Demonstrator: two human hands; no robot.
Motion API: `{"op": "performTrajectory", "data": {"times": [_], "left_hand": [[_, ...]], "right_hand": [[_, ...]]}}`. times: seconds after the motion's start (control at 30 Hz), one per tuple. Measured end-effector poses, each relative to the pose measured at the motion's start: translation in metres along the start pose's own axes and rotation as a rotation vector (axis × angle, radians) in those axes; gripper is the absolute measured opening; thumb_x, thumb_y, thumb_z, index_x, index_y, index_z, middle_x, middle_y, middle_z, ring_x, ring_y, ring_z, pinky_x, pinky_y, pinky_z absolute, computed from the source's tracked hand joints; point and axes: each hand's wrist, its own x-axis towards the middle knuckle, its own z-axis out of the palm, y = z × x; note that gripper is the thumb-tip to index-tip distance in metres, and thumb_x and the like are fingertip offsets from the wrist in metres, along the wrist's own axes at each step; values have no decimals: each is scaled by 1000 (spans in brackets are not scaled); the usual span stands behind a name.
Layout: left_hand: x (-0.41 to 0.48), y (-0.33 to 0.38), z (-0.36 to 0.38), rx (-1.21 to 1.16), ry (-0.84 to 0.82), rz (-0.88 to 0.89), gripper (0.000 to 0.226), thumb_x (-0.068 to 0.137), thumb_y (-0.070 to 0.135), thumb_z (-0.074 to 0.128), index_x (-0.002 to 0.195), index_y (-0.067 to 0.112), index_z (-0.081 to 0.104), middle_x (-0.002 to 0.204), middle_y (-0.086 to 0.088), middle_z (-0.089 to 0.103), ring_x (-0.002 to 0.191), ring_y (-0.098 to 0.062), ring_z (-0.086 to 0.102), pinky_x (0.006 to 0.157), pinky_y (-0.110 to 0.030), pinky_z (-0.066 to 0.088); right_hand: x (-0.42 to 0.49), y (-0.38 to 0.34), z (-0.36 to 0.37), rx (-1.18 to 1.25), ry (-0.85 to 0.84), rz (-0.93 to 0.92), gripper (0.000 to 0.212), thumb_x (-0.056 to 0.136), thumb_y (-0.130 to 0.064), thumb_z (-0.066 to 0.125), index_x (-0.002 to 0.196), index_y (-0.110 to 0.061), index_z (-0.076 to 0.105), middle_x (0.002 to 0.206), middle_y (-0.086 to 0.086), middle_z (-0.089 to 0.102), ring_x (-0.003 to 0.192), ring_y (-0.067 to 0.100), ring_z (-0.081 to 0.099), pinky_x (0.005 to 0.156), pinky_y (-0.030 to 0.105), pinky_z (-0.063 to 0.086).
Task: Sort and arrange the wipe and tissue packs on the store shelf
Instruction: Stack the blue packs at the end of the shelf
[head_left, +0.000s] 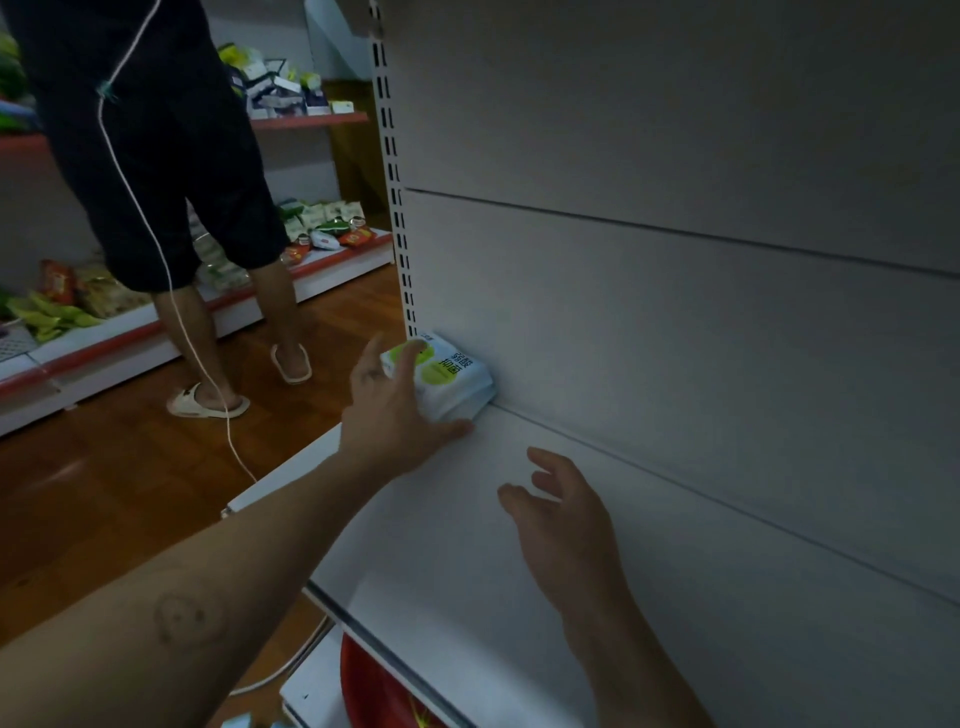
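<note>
A small stack of light-blue wipe packs (451, 378) with green circles on top lies at the far left end of the white shelf (493, 545), against the back panel. My left hand (395, 402) grips the stack, fingers over the top and thumb along its front side. My right hand (563, 525) hovers over the bare shelf nearer to me, fingers loosely spread and holding nothing.
Another person (171, 171) in dark shorts and white slippers stands in the aisle to the left, with a white cord (156, 249) hanging down. Stocked shelves (311, 228) line the far wall. A red object (384, 691) sits below the shelf.
</note>
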Motion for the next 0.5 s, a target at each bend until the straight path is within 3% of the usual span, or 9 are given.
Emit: {"op": "performTrajectory", "data": {"times": [0.1,0.23,0.3,0.5], "left_hand": [[8,1,8,188,-64,89,91,68,60,76,140,32,29,154,-4,10,141,-33,11,100,-55,44],[19,8,19,311,11,100,77,78,47,71,140,29,28,149,-13,23,136,-37,20,95,-48,47],[23,8,21,335,19,103,77,79,41,70,142,28,27,150,-15,22,137,-40,19,94,-47,48],[31,0,21,242,-2,54,76,80,29,72,142,24,28,150,-15,18,138,-40,14,94,-52,48]], "right_hand": [[0,1,-1,-47,2,-23,43,85,-24,65,126,-35,54,119,-7,55,105,11,58,85,27,44],[1,5,-7,-214,20,-82,46,87,-27,62,130,-35,49,120,-8,51,110,10,53,87,25,40],[1,7,-11,-384,48,-130,50,88,-29,60,135,-34,44,126,-7,47,115,11,49,86,21,35],[2,13,-19,-702,64,-172,61,87,-38,57,143,-32,34,143,-5,36,131,16,36,106,30,33]]}}
